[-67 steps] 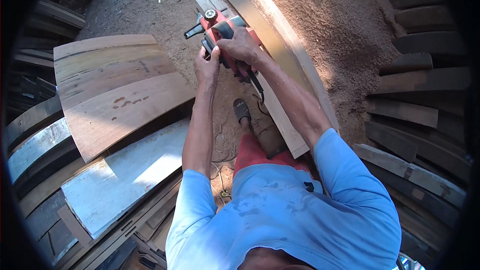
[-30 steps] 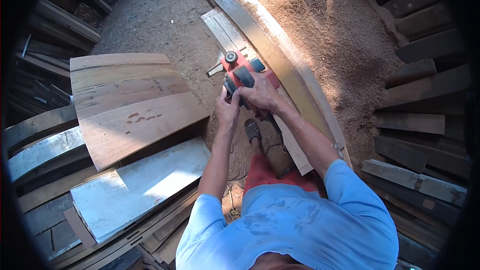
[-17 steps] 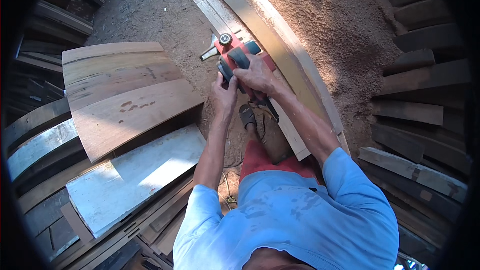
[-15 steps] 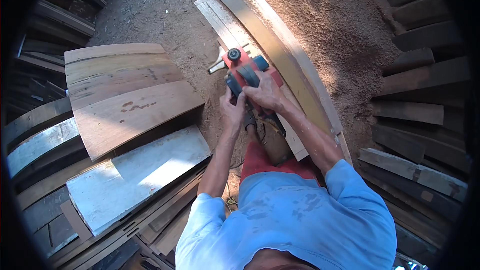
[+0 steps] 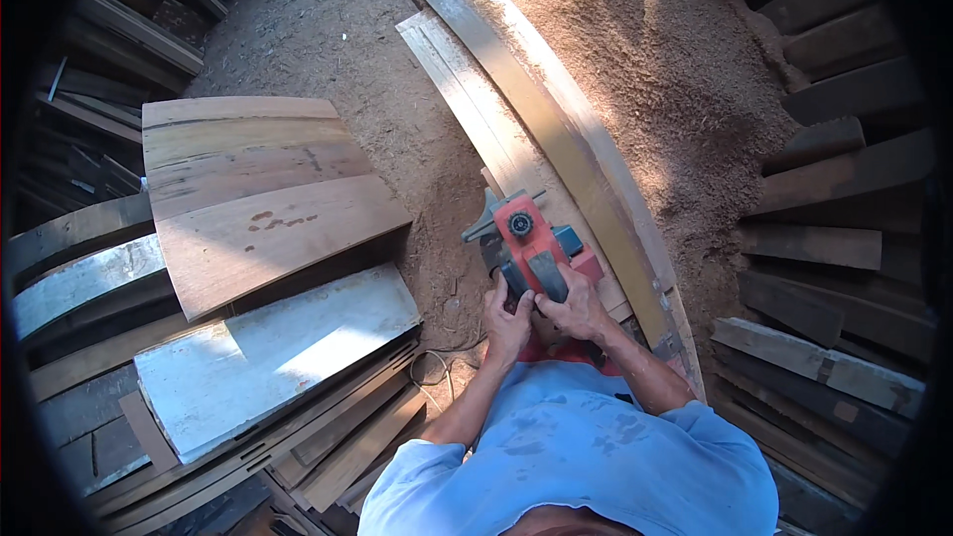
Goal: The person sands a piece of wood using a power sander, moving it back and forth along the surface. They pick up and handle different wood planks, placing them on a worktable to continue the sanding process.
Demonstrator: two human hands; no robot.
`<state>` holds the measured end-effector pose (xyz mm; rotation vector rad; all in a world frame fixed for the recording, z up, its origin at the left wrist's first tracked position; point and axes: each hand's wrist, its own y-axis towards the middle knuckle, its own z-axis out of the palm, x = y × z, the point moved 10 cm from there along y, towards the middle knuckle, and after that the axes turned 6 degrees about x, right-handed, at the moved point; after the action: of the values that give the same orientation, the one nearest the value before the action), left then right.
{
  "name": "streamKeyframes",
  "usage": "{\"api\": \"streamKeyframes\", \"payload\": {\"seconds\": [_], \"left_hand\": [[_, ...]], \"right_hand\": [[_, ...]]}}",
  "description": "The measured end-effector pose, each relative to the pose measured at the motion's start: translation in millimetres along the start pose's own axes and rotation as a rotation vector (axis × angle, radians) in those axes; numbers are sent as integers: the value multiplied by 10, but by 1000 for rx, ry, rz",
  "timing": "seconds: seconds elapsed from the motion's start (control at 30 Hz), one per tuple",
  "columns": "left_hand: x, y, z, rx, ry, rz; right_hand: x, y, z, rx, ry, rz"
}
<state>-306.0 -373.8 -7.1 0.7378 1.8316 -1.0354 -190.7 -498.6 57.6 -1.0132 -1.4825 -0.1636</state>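
A red and black electric hand planer [image 5: 533,240] with a round black front knob rests on a long pale plank [image 5: 475,104], close in front of my body. My right hand [image 5: 579,306] is closed around the planer's rear handle. Beside it, my left hand [image 5: 508,324] grips the left rear of the tool, thumb close to the right hand. A metal side guide [image 5: 484,220] sticks out on the planer's left. The near end of the plank is partly hidden by the planer and my arms.
A brown beam [image 5: 556,134] runs along the plank's right side, with a sawdust heap [image 5: 635,50] beyond. Joined boards [image 5: 268,169] and a white-faced panel [image 5: 278,362] lie to the left. A cord [image 5: 429,367] loops near my left arm; stacked timber lines both sides.
Both hands have drawn the planer back along the plank toward my body, uncovering more of its far surface. My elbows are more bent, and the view has shifted slightly.
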Motion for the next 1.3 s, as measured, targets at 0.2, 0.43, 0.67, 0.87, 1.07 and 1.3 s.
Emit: {"api": "streamKeyframes", "payload": {"seconds": [0.2, 0.43, 0.67, 0.87, 1.07, 1.3], "left_hand": [[-43, 1256, -473, -21, -109, 33], [-575, 2570, -1039, -9, -151, 78], [-1119, 3735, -1546, 25, -285, 227], [-1428, 4638, -1900, -46, -163, 196], [-1187, 3913, -1700, -102, -200, 212], [-367, 1488, -656, -37, 8, 24]], "right_hand": [[677, 1201, -38, -50, -96, -175], [1357, 2506, -59, -65, -36, -216], [2161, 3629, -92, -40, -40, -301], [2700, 4506, -174, -51, -123, -355], [2245, 3924, -84, -47, -130, -265], [901, 1491, -73, 16, 2, -37]]}}
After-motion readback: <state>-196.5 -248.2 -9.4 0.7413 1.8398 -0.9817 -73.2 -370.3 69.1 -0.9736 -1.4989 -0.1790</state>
